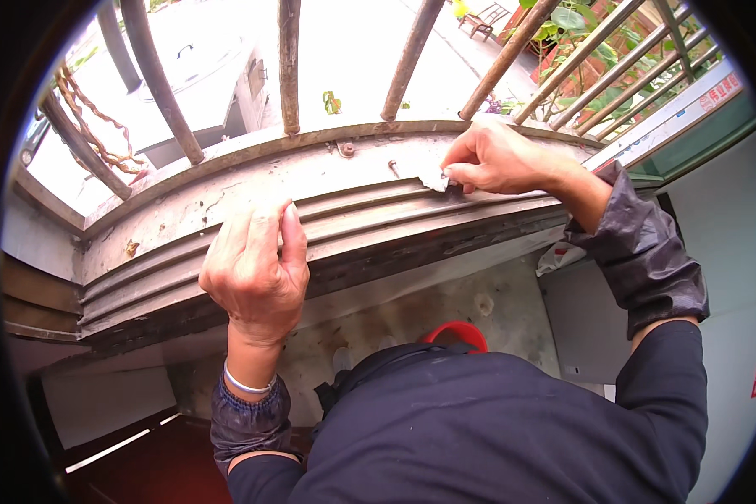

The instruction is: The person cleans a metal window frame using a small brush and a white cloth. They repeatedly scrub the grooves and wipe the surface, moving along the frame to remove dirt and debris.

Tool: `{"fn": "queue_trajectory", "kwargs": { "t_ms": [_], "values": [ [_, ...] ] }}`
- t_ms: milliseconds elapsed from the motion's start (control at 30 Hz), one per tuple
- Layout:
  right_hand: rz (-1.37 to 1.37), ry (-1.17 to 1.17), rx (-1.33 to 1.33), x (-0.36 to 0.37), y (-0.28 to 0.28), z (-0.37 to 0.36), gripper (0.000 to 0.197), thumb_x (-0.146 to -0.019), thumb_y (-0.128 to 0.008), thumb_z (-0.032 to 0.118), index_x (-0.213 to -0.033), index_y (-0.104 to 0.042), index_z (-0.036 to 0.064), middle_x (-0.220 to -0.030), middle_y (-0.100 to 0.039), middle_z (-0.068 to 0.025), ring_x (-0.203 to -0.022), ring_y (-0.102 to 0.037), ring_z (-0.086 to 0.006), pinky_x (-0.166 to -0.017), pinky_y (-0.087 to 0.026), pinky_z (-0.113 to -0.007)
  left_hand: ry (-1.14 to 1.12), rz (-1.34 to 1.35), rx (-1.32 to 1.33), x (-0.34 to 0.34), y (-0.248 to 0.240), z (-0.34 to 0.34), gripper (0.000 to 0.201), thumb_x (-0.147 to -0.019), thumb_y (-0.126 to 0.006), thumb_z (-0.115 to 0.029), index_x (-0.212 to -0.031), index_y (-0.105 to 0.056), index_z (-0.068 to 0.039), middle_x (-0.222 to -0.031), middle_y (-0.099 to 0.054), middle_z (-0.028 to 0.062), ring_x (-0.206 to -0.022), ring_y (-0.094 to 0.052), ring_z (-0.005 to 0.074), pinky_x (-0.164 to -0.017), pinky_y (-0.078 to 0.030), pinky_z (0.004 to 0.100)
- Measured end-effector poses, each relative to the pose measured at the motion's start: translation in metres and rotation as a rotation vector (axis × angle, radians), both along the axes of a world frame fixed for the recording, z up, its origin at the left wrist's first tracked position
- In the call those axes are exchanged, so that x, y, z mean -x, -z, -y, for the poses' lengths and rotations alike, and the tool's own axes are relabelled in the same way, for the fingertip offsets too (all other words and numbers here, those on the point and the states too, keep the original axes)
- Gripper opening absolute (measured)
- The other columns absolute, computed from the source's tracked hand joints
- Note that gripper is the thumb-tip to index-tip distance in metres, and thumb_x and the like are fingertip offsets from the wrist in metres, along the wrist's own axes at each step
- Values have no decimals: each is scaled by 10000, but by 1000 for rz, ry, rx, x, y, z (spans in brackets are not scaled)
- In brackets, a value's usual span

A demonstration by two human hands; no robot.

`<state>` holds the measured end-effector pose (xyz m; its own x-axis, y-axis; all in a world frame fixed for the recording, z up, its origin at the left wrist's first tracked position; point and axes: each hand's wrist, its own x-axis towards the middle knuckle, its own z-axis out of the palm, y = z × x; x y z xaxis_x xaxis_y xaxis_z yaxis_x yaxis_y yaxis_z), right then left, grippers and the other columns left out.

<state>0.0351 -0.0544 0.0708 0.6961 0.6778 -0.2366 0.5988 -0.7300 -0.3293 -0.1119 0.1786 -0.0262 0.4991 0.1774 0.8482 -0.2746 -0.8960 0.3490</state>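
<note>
My right hand (502, 160) pinches a small crumpled white piece (433, 180), like tissue or a scrap of cloth, between thumb and fingers. It touches the grooved window track (357, 202) along the sill. Further left, my left hand (259, 273) is held over the same track with its fingers curled and the thumb close to the index finger. Whatever may be between those fingertips is hidden. Between the two hands, a small screw (394, 170) sticks up from the dirty sill (260, 178), and a rusty bolt (347, 149) sits near the rail.
Metal bars (288, 67) rise along the sill's outer edge, with plants (571, 34) beyond them. A sliding window frame (672, 126) stands at the right. Below, a red bucket (460, 333) is on the floor in front of my body. Twisted wire (92, 126) hangs at the left bars.
</note>
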Motion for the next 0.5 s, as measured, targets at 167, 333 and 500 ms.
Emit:
{"fn": "queue_trajectory", "kwargs": {
  "t_ms": [167,333,500],
  "values": [
    [35,-356,128,-7,-17,6,363,-761,-591,38,-1083,-636,201,-827,-655,-74,-717,-624,-211,-660,-495,-309,-36,-23,7,0,0,1,98,-743,-640,-25,-840,-640,-40,-743,-617,99,-619,-592,251,-559,-465,312],
    [192,-727,34,-27,-6,12,386,-782,-613,35,-1146,-596,161,-875,-608,-127,-765,-596,-323,-652,-482,-382,-40,-28,10,0,-2,5,83,-795,-597,6,-861,-648,11,-684,-601,93,-516,-527,150,-534,-435,253],
    [260,-862,126,-36,0,14,325,-803,-598,101,-1125,-590,144,-851,-597,-127,-753,-597,-329,-623,-481,-392,-65,-29,11,0,0,5,96,-805,-584,2,-868,-656,15,-668,-599,92,-515,-517,139,-531,-427,249]
  ]
}}
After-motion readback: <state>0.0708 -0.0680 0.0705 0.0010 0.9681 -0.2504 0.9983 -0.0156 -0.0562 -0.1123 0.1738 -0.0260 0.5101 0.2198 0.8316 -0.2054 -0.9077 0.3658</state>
